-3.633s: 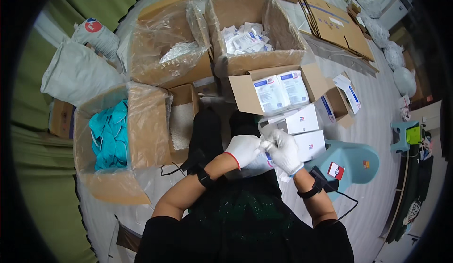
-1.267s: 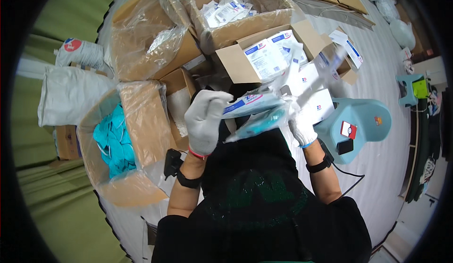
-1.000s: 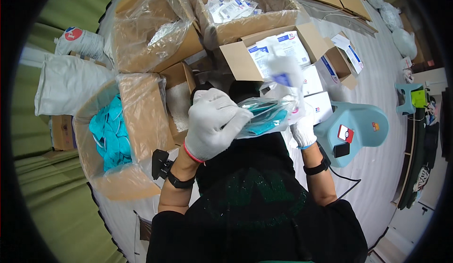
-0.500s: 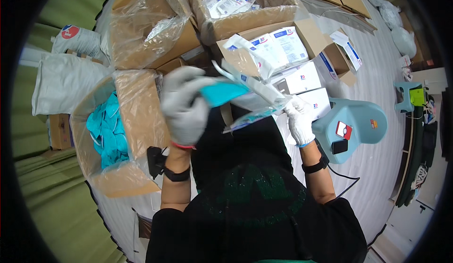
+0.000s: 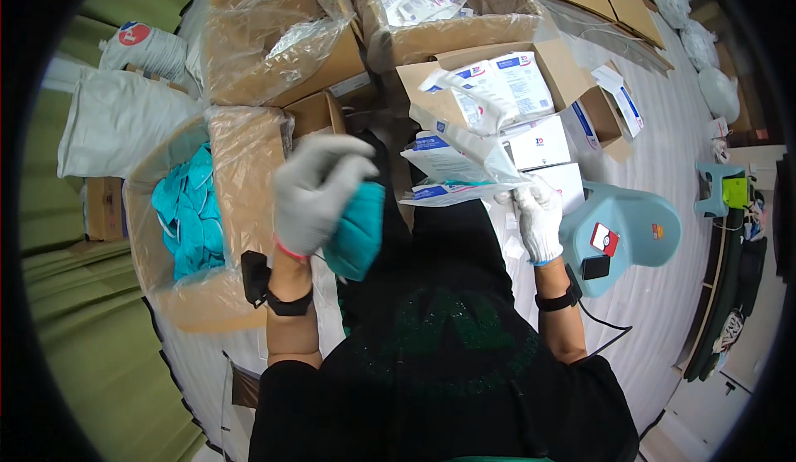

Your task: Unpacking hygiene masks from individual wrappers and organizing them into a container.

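Note:
My left hand (image 5: 315, 192), in a grey-white work glove, pinches a folded teal face mask (image 5: 358, 234) that hangs below its fingers above my lap. Its fingertips are partly behind the mask. My right hand (image 5: 537, 217), gloved in white, grips the lower right corner of a white and blue plastic pouch (image 5: 464, 163). The pouch's mouth gapes toward the left, and a strip of teal (image 5: 464, 186) shows inside it. The mask in my left hand is apart from the pouch. At the left, a plastic-lined carton (image 5: 249, 180) holds a pile of teal masks (image 5: 192, 221).
Beyond the pouch stands an open carton (image 5: 564, 68) of filled white packets (image 5: 521, 85), with white boxes (image 5: 537, 143) beside it. Two larger lined cartons are at the back; one (image 5: 464, 39) holds loose packets. On the right, a light blue chair (image 5: 643, 201) carries a phone (image 5: 594, 267).
My left hand has drawn the mask away from the pouch, leftward and closer to my body. The pouch has swung up and spread wider, while my right hand keeps its grip.

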The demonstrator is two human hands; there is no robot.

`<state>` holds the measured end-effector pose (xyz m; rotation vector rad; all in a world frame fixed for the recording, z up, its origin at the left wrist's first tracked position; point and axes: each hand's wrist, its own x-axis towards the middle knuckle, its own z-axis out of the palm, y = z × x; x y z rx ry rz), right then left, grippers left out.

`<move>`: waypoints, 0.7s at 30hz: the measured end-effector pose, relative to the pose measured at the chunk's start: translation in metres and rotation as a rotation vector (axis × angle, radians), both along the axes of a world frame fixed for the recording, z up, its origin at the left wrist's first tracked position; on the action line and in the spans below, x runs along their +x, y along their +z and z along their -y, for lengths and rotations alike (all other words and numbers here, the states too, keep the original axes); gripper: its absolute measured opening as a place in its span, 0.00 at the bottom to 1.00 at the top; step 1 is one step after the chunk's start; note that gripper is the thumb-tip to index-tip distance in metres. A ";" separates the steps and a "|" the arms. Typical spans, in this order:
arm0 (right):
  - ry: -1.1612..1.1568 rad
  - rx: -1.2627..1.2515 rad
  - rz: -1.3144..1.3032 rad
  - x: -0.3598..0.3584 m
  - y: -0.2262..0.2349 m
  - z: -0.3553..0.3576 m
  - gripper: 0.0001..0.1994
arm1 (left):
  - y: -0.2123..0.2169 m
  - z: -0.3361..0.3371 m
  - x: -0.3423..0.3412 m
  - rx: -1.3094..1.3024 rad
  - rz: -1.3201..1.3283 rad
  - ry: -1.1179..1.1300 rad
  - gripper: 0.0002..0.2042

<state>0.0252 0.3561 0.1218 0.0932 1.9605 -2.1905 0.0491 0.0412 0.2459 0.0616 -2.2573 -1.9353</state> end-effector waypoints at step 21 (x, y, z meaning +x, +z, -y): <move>0.014 0.091 -0.043 0.004 0.009 0.011 0.06 | -0.028 -0.032 -0.005 -0.388 0.031 -0.297 0.10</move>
